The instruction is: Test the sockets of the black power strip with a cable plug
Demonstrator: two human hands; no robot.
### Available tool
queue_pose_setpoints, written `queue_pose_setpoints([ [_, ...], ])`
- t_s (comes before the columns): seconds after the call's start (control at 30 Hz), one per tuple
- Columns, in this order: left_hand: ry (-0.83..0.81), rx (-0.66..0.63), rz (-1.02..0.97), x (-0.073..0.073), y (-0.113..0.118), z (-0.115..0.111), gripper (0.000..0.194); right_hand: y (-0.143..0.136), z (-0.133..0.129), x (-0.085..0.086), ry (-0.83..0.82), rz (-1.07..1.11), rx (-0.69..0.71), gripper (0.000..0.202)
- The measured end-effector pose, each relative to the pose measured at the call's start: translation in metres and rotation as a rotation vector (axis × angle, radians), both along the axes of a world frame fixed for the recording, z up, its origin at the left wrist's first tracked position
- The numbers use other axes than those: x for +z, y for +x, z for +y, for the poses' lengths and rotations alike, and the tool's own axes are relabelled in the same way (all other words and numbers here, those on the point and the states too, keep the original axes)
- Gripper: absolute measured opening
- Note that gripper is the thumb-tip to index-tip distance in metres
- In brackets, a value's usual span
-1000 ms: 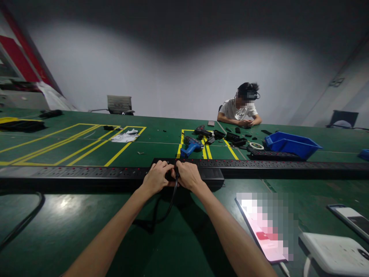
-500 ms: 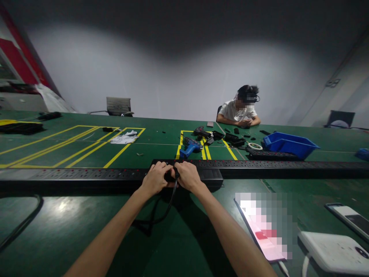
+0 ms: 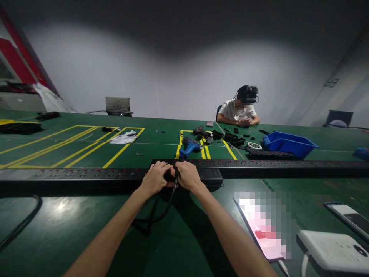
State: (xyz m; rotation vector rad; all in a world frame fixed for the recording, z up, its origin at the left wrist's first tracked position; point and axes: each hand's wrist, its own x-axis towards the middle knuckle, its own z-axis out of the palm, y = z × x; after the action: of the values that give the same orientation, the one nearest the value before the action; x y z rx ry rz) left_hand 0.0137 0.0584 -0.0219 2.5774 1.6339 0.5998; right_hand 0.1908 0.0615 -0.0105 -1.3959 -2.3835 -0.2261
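A long black power strip (image 3: 77, 175), with rows of sockets and small red marks, runs across the green table. At its middle, a black box-like section (image 3: 211, 177) juts toward me. My left hand (image 3: 156, 177) is closed over this section, fingers curled on its top and thumb turned toward the cable. My right hand (image 3: 188, 176) is closed around the upper end of a black cable (image 3: 172, 196), close against the left fingertips. From there the cable hangs down in a loop to the tabletop. The fingers hide where the cable end meets the strip.
Beyond the strip lie a blue power drill (image 3: 190, 147), white gloves (image 3: 123, 137), black parts and a blue bin (image 3: 288, 144). A phone (image 3: 259, 231) and a white device (image 3: 331, 250) lie at the front right. A person (image 3: 239, 109) sits across the table (image 3: 161, 132).
Both hands stay at the same place on the strip and cable. The whole view has shifted very slightly.
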Motion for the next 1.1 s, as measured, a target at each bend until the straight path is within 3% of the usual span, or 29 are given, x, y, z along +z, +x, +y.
queue_pose_setpoints([
  [0.23, 0.009, -0.015, -0.005, -0.001, -0.001, 0.001, 0.034, 0.0, 0.001, -0.004, 0.065, 0.0, 0.019, 0.028],
  [0.5, 0.036, -0.045, -0.037, -0.009, -0.005, 0.004, 0.053, 0.001, 0.003, -0.013, 0.169, 0.108, 0.098, 0.031],
  [0.6, 0.043, -0.049, -0.046, -0.009, -0.004, 0.003, 0.051, 0.004, -0.005, -0.018, 0.164, 0.196, 0.084, 0.032],
  [0.8, 0.093, -0.036, -0.023, -0.01, -0.002, -0.002, 0.049, 0.024, -0.042, -0.023, 0.141, 0.26, -0.018, 0.031],
  [0.97, 0.1, -0.046, -0.007, -0.009, -0.002, -0.005, 0.057, 0.046, -0.069, -0.011, 0.131, 0.306, -0.265, 0.028],
  [1.1, 0.095, -0.018, -0.015, -0.005, -0.006, -0.007, 0.063, 0.057, -0.072, -0.012, 0.173, 0.38, -0.419, 0.023],
])
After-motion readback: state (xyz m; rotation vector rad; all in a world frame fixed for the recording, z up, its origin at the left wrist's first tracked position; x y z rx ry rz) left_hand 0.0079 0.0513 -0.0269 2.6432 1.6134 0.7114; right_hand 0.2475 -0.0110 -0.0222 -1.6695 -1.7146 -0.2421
